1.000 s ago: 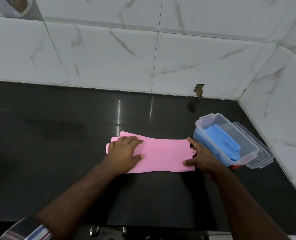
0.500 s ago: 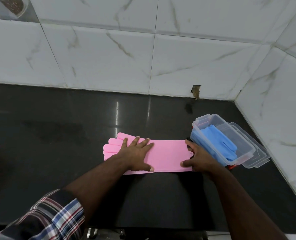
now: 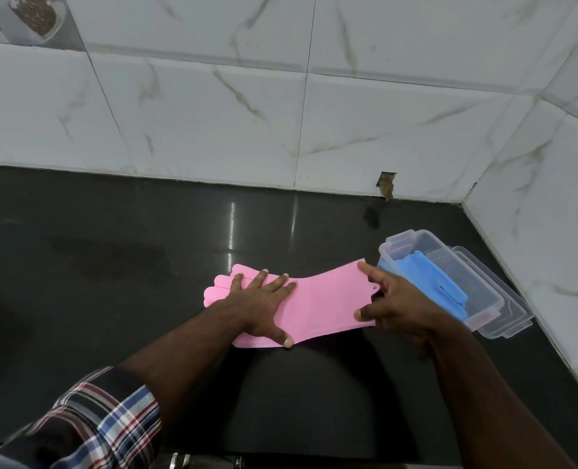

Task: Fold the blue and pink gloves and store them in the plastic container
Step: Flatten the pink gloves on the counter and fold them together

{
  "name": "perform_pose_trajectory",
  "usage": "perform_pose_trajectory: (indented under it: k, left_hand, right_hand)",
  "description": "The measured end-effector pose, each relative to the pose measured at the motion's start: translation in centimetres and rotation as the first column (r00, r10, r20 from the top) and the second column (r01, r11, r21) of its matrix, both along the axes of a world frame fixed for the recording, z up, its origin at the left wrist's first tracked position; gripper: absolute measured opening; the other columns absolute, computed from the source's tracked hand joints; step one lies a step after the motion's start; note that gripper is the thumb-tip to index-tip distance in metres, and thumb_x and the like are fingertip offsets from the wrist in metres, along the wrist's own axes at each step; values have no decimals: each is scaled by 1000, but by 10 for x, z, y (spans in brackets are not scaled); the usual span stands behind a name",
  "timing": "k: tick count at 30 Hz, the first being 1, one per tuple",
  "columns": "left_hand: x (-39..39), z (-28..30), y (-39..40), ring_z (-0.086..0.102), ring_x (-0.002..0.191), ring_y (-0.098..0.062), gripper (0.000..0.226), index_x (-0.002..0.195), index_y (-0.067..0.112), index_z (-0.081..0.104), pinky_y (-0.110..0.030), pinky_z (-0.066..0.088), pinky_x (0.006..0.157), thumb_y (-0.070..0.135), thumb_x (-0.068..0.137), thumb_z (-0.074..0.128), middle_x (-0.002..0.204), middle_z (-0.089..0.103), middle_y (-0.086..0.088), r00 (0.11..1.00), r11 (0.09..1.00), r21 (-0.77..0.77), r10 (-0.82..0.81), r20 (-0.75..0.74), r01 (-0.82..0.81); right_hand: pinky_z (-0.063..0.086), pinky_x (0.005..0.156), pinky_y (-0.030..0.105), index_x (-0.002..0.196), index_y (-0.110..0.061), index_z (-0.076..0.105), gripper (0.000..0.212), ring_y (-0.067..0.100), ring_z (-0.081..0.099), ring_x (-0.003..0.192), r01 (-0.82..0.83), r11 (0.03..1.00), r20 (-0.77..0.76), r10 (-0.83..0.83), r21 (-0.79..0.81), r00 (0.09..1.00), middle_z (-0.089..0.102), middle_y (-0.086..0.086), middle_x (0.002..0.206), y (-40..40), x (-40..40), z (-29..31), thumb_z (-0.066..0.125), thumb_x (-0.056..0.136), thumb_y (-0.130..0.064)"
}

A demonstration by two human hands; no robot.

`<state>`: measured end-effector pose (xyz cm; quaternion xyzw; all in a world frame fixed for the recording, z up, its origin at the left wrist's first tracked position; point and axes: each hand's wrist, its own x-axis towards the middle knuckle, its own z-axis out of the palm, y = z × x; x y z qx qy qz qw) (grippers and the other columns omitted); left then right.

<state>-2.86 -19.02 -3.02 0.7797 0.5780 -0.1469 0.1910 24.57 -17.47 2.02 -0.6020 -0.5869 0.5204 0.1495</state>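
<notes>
Lying across the black countertop (image 3: 111,299), the pink glove (image 3: 325,299) points its fingers left and its cuff right. The left hand (image 3: 260,306) presses flat, fingers spread, on the glove's finger end. The right hand (image 3: 399,302) pinches the cuff edge, raised off the surface. Just beside the cuff stands the clear plastic container (image 3: 483,309), touching its lid (image 3: 514,319) alongside; the blue glove (image 3: 433,282) lies inside. White marble-pattern wall tiles (image 3: 281,113) enclose the corner.
</notes>
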Motion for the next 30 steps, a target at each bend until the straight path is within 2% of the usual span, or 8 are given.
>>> perform_pose_trajectory:
  k: [3,12,19,21,23,26,28,30]
  left_hand:
    - [-2,-1,0,-15,154,-23,128,157,32,-13,-66,-8,117,79,67,66,167,-12,14,1000,1000,-4,15,16,-15]
    - [-2,7,-8,-14,154,-26,115,158,34,0,-67,-6,117,80,72,61,168,-3,6,1000,1000,12,-4,-5,4]
    - [0,37,-20,-15,153,-25,100,159,30,12,-51,-16,118,65,82,65,168,5,1,994,994,-72,82,70,-77]
    - [-6,35,-15,0,154,-25,93,157,29,23,-55,-6,122,60,82,69,165,19,3,987,994,-76,91,135,-81]
    - [-16,38,-11,35,142,-30,59,142,25,46,-47,30,111,43,89,65,147,47,-2,974,995,34,88,207,-97]
    - [-33,54,-9,68,101,-21,26,117,19,68,-33,51,81,16,94,57,111,72,-1,780,911,139,244,576,-388]
    - [-40,69,-15,71,87,-15,20,113,17,72,-32,57,77,18,96,60,101,75,-1,480,854,-88,370,795,-513]
    - [-41,83,-23,72,80,-16,17,109,16,73,-28,60,73,22,95,65,93,76,-4,324,855,-300,453,831,-424]
  right_hand:
    - [58,68,31,153,-33,28,105,13,57,86,-40,998,-143,45,41,989,46,1,135,-3,-19,19,82,70,3]
    - [62,74,42,154,-26,23,108,30,67,109,-135,987,-356,159,92,921,32,2,158,-21,-113,38,77,69,15]
    - [63,72,42,154,-27,24,108,37,59,117,-117,986,-286,148,122,947,24,2,162,-23,-147,34,77,67,10]
    - [62,68,34,154,-27,24,108,31,61,113,-111,983,-221,142,145,965,27,2,160,-22,-145,37,77,67,8]
    - [61,66,29,155,-26,22,110,27,59,113,-121,980,-161,146,159,976,34,5,156,-22,-142,41,79,66,7]
    - [62,68,33,156,-26,20,112,21,66,94,-102,984,-142,123,148,982,48,8,142,-23,-142,46,79,67,8]
    - [62,66,31,156,-26,17,112,18,65,88,-117,980,-84,132,160,988,43,6,147,-25,-147,49,79,69,7]
    - [61,67,29,157,-24,14,112,18,66,89,-147,973,-57,159,176,986,39,6,152,-26,-154,50,78,70,7]
